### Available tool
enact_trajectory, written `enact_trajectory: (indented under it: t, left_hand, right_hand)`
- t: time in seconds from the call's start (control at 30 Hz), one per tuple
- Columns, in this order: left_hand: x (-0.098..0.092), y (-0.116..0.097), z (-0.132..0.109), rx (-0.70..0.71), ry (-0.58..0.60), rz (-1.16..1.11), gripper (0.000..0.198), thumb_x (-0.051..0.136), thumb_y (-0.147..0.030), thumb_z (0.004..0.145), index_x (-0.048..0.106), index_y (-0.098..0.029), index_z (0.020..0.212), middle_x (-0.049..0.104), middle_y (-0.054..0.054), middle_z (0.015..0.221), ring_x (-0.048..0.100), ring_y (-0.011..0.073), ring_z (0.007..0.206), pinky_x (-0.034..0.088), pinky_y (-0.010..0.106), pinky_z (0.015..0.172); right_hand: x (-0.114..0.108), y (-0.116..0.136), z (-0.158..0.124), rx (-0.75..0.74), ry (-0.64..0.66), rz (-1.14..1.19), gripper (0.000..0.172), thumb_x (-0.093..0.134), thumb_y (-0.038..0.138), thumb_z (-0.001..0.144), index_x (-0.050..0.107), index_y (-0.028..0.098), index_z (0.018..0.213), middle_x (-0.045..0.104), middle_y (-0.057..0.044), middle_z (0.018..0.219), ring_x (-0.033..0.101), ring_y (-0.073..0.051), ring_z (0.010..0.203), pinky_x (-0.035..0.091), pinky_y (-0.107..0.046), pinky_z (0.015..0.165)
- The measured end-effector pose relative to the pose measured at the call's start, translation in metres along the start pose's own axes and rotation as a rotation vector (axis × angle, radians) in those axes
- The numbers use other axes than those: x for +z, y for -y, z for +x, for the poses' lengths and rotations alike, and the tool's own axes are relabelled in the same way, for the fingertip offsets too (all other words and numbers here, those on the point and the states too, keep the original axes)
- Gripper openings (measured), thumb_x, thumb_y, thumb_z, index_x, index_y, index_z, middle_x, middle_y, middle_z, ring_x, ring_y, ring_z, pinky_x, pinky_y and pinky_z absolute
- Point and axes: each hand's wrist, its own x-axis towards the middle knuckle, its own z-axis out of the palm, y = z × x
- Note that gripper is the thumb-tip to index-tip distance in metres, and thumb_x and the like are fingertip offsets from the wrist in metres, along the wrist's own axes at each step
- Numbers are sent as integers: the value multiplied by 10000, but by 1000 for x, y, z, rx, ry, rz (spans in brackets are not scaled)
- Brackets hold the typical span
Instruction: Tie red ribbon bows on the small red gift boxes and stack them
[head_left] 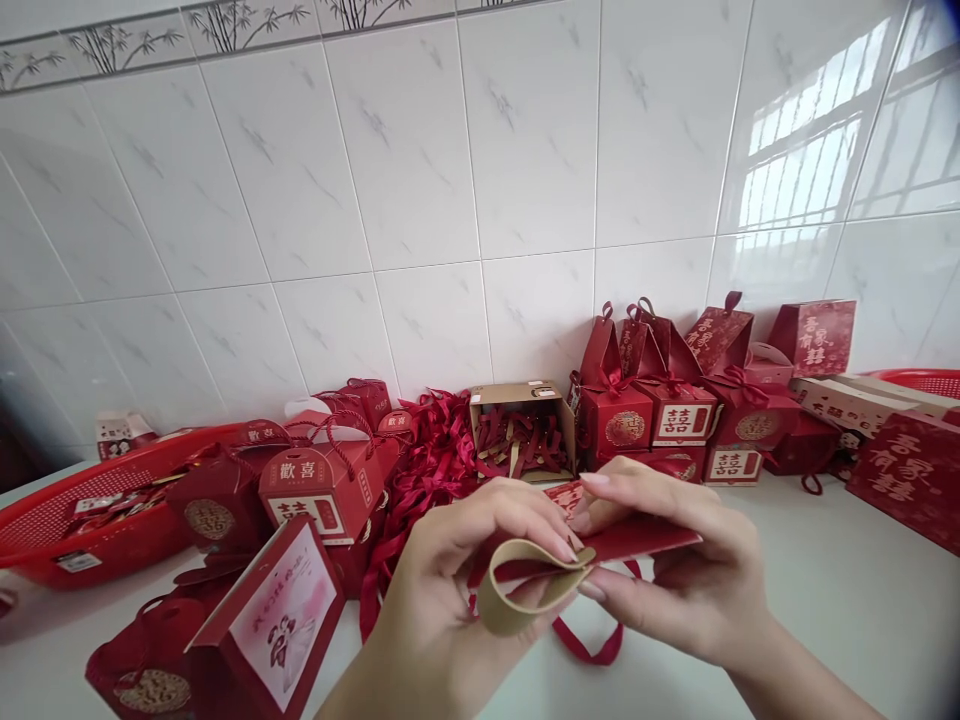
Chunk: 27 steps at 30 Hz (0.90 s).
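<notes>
In the head view my left hand (469, 570) and my right hand (682, 560) meet above the front of the table. Between them is a folded red gift box (645, 540), its card pressed partly flat. An olive-gold ribbon strap (510, 605) curves in a loop from the box edge toward my left palm. The left fingertips pinch the strap's ends together against the card. My right thumb and fingers grip the card from below and above. Under the hands hangs or lies a dark red ribbon loop (596, 650); its upper end is hidden.
Behind my hands lie a heap of red ribbons (431, 450) and a cardboard box (564, 405) holding ribbon strips. Finished red boxes (686, 420) are stacked back right. More gift boxes (319, 480) and a red plastic basket (45, 530) stand left. A tiled wall (420, 200) bounds the table.
</notes>
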Motion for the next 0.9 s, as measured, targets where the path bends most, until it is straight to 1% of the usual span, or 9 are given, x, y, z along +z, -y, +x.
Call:
enact_trajectory:
  t: [0.1, 0.23, 0.37, 0.47, 0.6, 0.7, 0.9]
  left_hand:
    - [0, 3, 2, 55, 1, 20, 149, 677, -62, 755, 707, -200, 802, 672, 54, 815, 630, 192, 848, 521, 338, 816]
    - [-4, 4, 4, 70, 19, 60, 174, 677, -66, 761, 735, -220, 816, 688, 55, 813, 630, 203, 876, 519, 344, 816]
    - [-6, 6, 4, 127, 39, 81, 177, 700, -80, 751, 741, -229, 836, 703, 49, 825, 623, 212, 921, 519, 333, 818]
    - [-7, 8, 5, 170, 46, 101, 186, 697, -75, 750, 737, -227, 850, 707, 41, 819, 628, 205, 905, 520, 322, 803]
    - [-7, 9, 5, 204, 60, 151, 235, 678, -29, 746, 721, -231, 858, 696, 9, 802, 629, 168, 842, 492, 327, 863]
    - [-7, 9, 7, 211, 44, 177, 260, 657, -4, 749, 704, -237, 853, 684, -6, 787, 617, 157, 849, 487, 310, 854]
    - [-7, 12, 6, 202, 37, 209, 283, 661, 0, 740, 688, -255, 859, 655, -18, 777, 598, 149, 872, 489, 284, 861]
  right_hand:
    - [-2, 0, 1, 19, 36, 55, 546, 757, 117, 692, 618, 241, 1204, 712, -48, 804, 631, -183, 668, 543, -334, 605]
    - [-6, -2, 3, 90, 147, 162, 512, 741, 127, 731, 620, 233, 1217, 708, -38, 798, 614, -152, 680, 534, -301, 625]
    - [-9, -2, 4, 120, 203, 207, 396, 725, 134, 757, 678, 242, 1135, 707, -54, 843, 624, -158, 746, 531, -294, 665]
    - [-8, -2, 4, 127, 199, 199, 324, 734, 135, 747, 710, 226, 1057, 706, -62, 845, 626, -163, 754, 530, -289, 668]
    - [-5, -2, 3, 108, 136, 183, 275, 755, 144, 723, 718, 201, 990, 702, -60, 801, 626, -165, 723, 530, -300, 665]
    - [-3, -1, 3, 106, 89, 159, 233, 755, 136, 713, 712, 191, 936, 701, -55, 783, 628, -161, 706, 523, -290, 647]
    - [-3, 2, 6, 108, 91, 97, 141, 742, 152, 719, 690, 161, 849, 690, -56, 737, 608, -142, 655, 490, -262, 603]
